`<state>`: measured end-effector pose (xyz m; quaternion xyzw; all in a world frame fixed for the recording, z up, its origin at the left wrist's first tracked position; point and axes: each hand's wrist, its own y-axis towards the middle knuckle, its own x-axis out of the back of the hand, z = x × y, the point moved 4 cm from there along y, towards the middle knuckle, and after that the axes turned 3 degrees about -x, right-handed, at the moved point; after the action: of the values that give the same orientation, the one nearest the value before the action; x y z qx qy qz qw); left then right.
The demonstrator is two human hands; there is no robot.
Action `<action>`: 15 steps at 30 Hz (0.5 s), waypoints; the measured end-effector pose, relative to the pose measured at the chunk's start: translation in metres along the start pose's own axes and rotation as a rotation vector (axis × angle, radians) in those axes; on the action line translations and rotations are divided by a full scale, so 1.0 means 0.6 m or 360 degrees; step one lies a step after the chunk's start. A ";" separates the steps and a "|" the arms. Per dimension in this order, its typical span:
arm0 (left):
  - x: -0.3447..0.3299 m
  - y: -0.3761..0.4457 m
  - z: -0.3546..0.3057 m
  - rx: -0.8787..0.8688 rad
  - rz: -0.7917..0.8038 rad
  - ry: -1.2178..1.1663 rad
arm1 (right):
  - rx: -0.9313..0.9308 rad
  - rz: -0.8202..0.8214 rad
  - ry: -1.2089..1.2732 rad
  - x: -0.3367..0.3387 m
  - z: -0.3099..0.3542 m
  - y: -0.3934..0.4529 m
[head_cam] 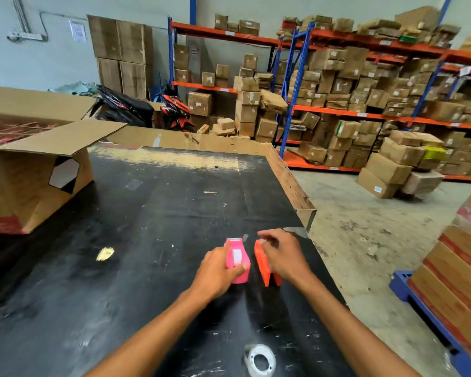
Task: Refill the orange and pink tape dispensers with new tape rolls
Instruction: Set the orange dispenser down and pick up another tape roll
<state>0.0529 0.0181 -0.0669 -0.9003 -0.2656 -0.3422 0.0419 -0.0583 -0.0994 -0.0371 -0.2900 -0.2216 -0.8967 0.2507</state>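
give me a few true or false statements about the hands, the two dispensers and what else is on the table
1. The left hand is on the pink dispenser. True.
2. The orange dispenser stands left of the pink one. False: it stands to the right of it, under the right hand.
3. A clear tape roll lies on the black table near the camera, between the forearms. True.
4. The cardboard box sits at the table's right edge. False: it is on the left side.
5. Both dispensers are lifted high above the table. False: they are down at the tabletop.
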 end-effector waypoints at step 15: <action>0.012 -0.014 0.031 -0.0252 -0.0002 0.0148 | -0.0233 0.0754 -0.1159 -0.101 0.063 0.033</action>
<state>0.0641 0.0331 -0.0771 -0.8837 -0.2361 -0.4037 -0.0172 0.0113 -0.0749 -0.0429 -0.6468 -0.1588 -0.6670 0.3338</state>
